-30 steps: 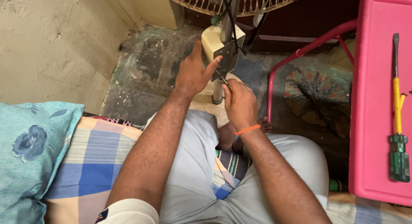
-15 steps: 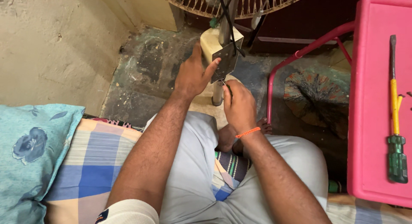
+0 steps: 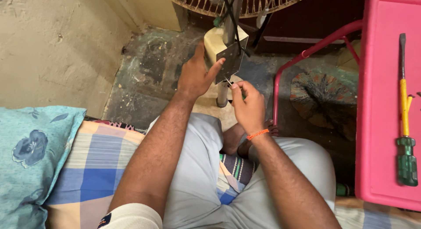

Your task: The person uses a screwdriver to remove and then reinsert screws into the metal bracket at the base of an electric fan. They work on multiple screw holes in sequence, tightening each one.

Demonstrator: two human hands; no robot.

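Pink stool (image 3: pixel 388 102) crowds the right; floor (image 3: pixel 149 75) left of the fan pole (image 3: pixel 229 23) seems open.

A worn, stained floor (image 3: pixel 144 75) is seen, and the cream fan base (image 3: pixel 215 42) is carried on it beside a round woven mat (image 3: pixel 322 97). On the pink stool (image 3: pixel 381 102), a yellow-shafted screwdriver (image 3: pixel 404 119) with a green handle is laid lengthwise. A floral pillow (image 3: pixel 30 159) is rested on the checked bedsheet (image 3: pixel 92 167).

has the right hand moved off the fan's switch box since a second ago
No. The right hand stays just below the grey plate on the fan's switch box, pinching a thin tool, as before; no clear shift against the pink stool.
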